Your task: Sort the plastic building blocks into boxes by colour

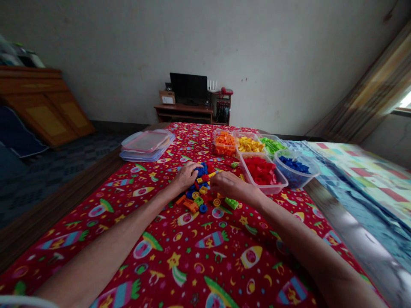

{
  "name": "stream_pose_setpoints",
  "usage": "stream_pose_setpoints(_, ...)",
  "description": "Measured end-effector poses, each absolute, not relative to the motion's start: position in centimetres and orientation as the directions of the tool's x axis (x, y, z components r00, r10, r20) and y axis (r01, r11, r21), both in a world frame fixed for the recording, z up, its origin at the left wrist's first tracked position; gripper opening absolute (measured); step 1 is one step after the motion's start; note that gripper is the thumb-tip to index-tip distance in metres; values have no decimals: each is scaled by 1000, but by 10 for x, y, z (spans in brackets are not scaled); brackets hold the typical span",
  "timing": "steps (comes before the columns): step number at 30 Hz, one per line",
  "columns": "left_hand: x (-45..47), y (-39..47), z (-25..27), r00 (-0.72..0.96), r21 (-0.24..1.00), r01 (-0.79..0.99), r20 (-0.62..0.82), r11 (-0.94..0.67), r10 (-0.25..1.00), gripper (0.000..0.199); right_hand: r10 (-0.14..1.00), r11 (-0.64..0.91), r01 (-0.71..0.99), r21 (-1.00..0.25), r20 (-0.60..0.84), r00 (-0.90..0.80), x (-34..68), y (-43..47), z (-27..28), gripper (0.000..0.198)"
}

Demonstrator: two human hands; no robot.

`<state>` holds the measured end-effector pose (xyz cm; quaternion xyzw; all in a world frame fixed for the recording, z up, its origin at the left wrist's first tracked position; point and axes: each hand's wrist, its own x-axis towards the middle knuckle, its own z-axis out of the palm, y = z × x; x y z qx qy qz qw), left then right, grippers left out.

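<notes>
A loose pile of toy bricks in several colours lies on the red patterned cloth [212,256]. My left hand [186,176] is at the pile's left side, its thumb and fingers closed around a blue toy brick [201,169]. On the other side, my right hand [226,182] reaches into the pile with its fingers curled together and pointing down; what they pinch is hidden. Closer to me are orange bricks [191,206], a blue wheel [203,208], a yellow wheel [216,202] and a green brick [231,203].
Clear tubs of sorted bricks stand beyond my right hand: orange [224,149], yellow [250,153], green [272,146], red [272,188] and blue [297,182]. Stacked plastic lids [146,145] lie at the far left. A patchwork-covered bed [362,167] adjoins the table's right edge.
</notes>
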<state>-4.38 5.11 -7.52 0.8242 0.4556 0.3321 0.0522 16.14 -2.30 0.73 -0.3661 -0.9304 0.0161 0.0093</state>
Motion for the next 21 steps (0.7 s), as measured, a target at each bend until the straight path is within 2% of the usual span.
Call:
stream_pose_setpoints(3,-44,51,-76,371,384,707,515,-594,773,34,645,761,645,-64,-24,-764,154,-28,6,14)
stream_pose_setpoints(7,-45,52,-77,374,378,703,525,-603,765,33,592,806,592,34,-39,-805,145,-37,-10,16)
stream_pose_setpoints(11,-45,52,-78,378,373,708,517,-600,768,34,566,821,567,60,40,-824,153,-34,-7,15)
stream_pose_setpoints(14,-45,52,-77,369,379,710,518,-594,772,34,658,746,666,4,146,-739,179,-22,15,14)
stream_pose_setpoints(17,-44,50,-76,365,388,709,512,-589,777,34,795,587,805,-81,241,-556,216,-9,38,17)
stream_pose_setpoints(21,-44,49,-75,365,397,713,495,-578,789,33,941,330,935,-129,124,-315,264,0,59,16)
